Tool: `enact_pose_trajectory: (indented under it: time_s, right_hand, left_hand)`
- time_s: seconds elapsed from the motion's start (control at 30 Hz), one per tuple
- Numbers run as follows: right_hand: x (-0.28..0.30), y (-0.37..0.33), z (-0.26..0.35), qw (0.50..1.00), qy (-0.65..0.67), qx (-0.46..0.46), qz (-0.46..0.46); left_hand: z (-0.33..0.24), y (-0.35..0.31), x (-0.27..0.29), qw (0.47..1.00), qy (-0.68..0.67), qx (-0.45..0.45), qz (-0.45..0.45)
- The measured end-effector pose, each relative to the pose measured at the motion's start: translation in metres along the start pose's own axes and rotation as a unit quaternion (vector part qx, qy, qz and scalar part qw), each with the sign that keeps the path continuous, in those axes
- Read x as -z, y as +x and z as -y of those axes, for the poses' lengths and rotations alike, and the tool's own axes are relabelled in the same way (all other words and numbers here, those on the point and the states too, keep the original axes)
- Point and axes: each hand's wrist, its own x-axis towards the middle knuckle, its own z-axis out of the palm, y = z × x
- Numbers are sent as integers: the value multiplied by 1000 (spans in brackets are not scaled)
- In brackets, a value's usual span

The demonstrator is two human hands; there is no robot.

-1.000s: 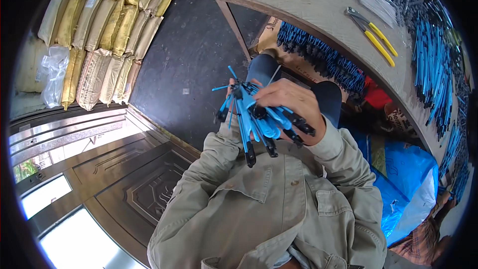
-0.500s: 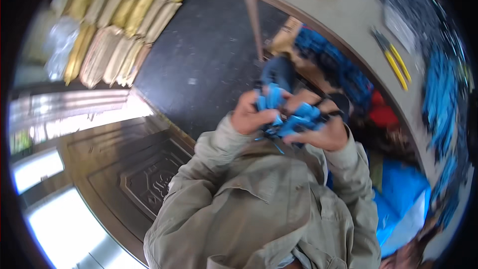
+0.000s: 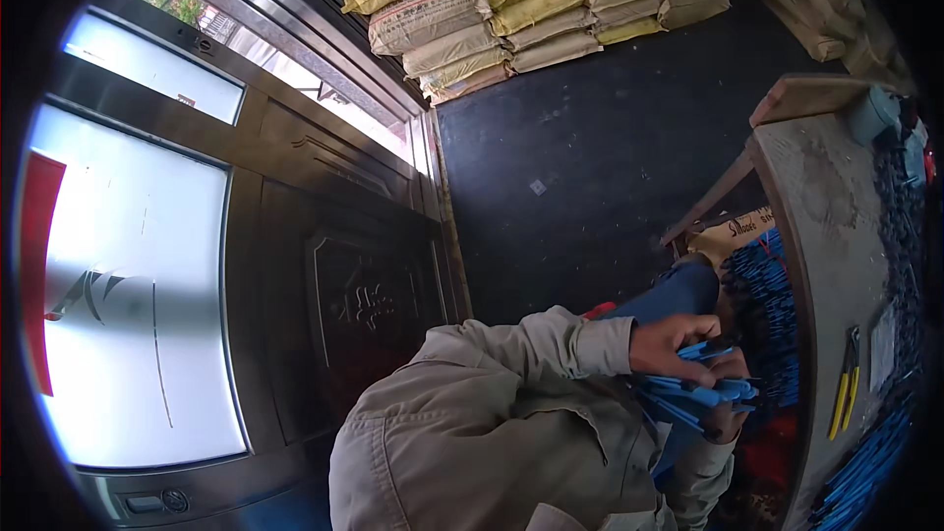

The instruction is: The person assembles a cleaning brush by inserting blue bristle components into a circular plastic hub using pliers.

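Note:
Over my lap, my left hand [image 3: 669, 349] is closed around a bundle of thin blue strips [image 3: 683, 395], some with dark ends; their exact kind I cannot make out. My right hand [image 3: 726, 415] grips the same bundle from the other side, its fingers partly hidden by the strips and the left hand. The strips fan out below and between both hands. To the right, more loose blue strips [image 3: 865, 467] lie on the worktable [image 3: 816, 197]. Yellow-handled pliers [image 3: 844, 383] rest there as well.
Under the table, a cardboard box [image 3: 737, 229] stands by many blue pieces [image 3: 762, 310]. Stacked tan and yellow sacks [image 3: 536, 5] line the far wall. At the left is a dark panelled door [image 3: 364, 285] with frosted glass. A grey container [image 3: 870, 116] sits at the table's far end.
My view has swung left, so the door shows larger and the table sits farther right. Both hands stay on blue strips and are now closer together.

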Motion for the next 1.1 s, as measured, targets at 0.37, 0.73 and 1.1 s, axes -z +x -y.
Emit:
enact_pose_trajectory:
  time_s: [0.37,0.73,1.1]
  right_hand:
    - [31,-37,-39,866,445,-224,-32]
    - [15,-7,-74,931,350,-87,52]
    - [8,-43,-74,929,356,-78,58]
  left_hand:
    - [-10,-5,-13,989,-58,10,-137]
    - [-11,-6,13,993,-103,45,-37]
    - [-9,-4,-8,999,39,21,25]
